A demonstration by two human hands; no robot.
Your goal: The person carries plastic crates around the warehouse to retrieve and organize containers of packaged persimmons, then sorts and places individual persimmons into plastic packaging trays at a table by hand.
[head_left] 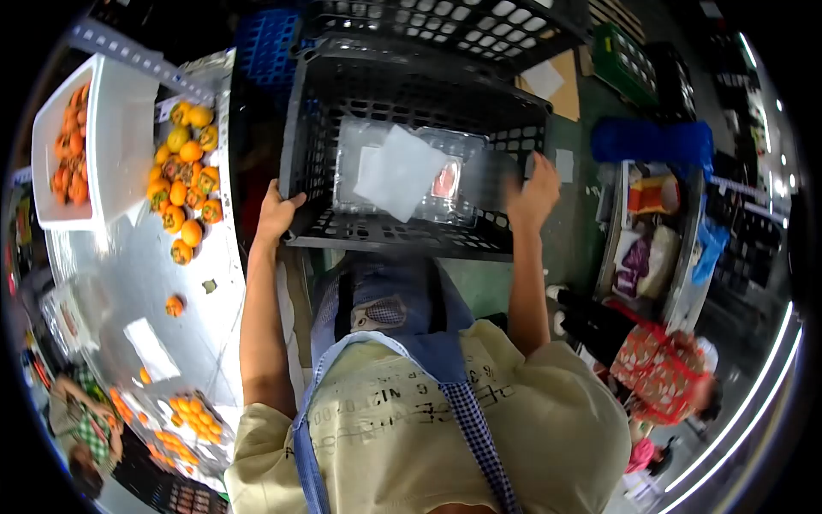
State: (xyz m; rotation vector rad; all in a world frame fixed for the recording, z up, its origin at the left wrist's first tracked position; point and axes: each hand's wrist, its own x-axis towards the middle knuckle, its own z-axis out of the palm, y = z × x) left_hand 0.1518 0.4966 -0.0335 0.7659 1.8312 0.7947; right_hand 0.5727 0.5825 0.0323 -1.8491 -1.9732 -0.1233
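A black plastic crate (385, 244) with slotted walls stands in front of me. My left hand (276, 212) is closed on its left rim near the front corner, thumb pointing inward. At the right wall is my right hand (533, 195), partly smeared by motion; its grip is unclear. A dark grey blurred shape (490, 177) lies just left of that hand, too smeared to name. Inside the crate are clear plastic trays (351, 141), white paper sheets (402, 171) and a small pink-and-white label (446, 180).
Left, a metal table (171, 291) bears loose persimmons (190, 152) and a white box (124, 111) of orange fruit. Another black crate (428, 34) stands beyond mine. On the right are a bin (607, 257) with bags and a person in a red patterned top (659, 364).
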